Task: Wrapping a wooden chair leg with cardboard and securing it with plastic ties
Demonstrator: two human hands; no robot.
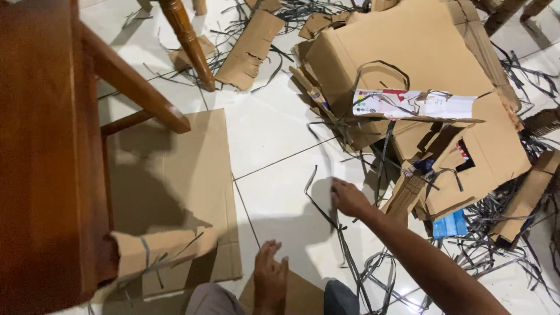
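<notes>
While it lies loose on the white tiled floor (274, 134), the long dark plastic packing strap (326, 219) runs with its long axis from upper left to lower right: its free end points up and away near the middle of the floor, and the band trails down toward the person into a tangle of more dark straps (379, 274) by the right forearm. The right hand (348, 197) reaches out over this strap with fingers curled and drawn together; it seems to pinch the strap near its upper stretch, though the contact itself cannot be made out for certain. The left hand (269, 274) lies flat, fingers loosely spread and pointing away, pressing on a small brown cardboard piece (300, 297) between the person's knees.

Just beyond the right hand is a heap of flattened brown cardboard boxes (408, 52), one bearing a white printed label (414, 104), with straps threaded through it. A large flat brown cardboard sheet (175, 175) lies on the floor to the left, partly under a dark wooden chair (52, 146), and a torn cardboard strip (157, 248) sits at that sheet's near edge.
</notes>
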